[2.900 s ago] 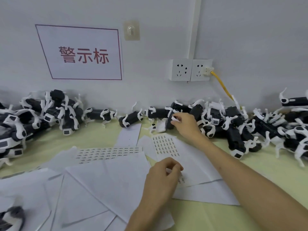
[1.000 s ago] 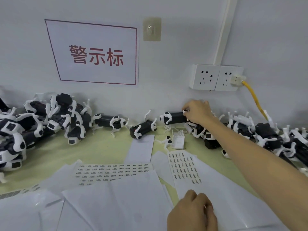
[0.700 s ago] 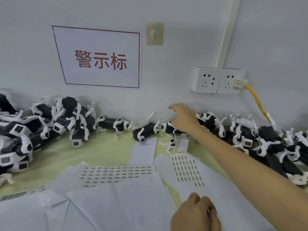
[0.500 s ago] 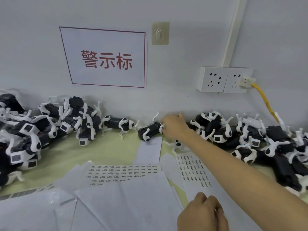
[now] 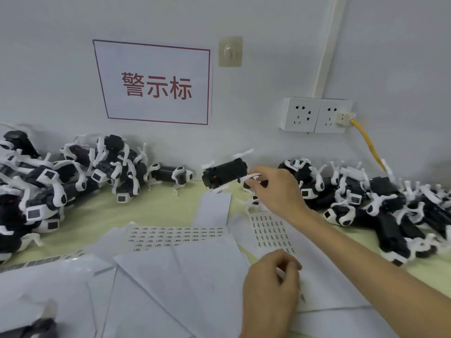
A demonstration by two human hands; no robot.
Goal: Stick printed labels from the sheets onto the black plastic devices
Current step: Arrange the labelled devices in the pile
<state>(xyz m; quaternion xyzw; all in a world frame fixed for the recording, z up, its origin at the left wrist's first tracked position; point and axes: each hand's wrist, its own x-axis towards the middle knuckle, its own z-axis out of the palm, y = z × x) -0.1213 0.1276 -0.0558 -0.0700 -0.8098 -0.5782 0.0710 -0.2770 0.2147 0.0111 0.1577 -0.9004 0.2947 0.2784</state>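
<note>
Right fingertips [image 5: 254, 170] pinch the device [image 5: 225, 175] by a white part at its right end, thumb underneath, other fingers loosely curled; right hand [image 5: 278, 191] is stretched out to the back of the table [image 5: 158, 208], near the wall. The device sits between the left pile [image 5: 61, 181] and right pile [image 5: 366, 198]. It's blurred and looks just off the table, can't be sure. Left hand [image 5: 269, 296] is curled, thumb against forefinger, pinching a small pale scrap, a label [image 5: 281, 274] by the look of it, too small to confirm. It hovers or rests on the lower part of the right sheet [image 5: 271, 231]; second sheet [image 5: 175, 236] lies to the left, half under blank papers [image 5: 183, 284]. My read: device pickup is under way, sticking not yet done. Risks: the grip is on a thin white part, not the black body, so the device could swing or slip free on the way in and land on the sheets. The white limbs stick out all over, so one could snag a neighbour and drag part of the right pile along. The label is bare on the fingers meanwhile, so it may fold on itself or lose tack. The papers are loose and overlapped, so a forearm sweep would shift the sheets. The piles look alike, so a finished unit could get dropped on the wrong side.
</note>
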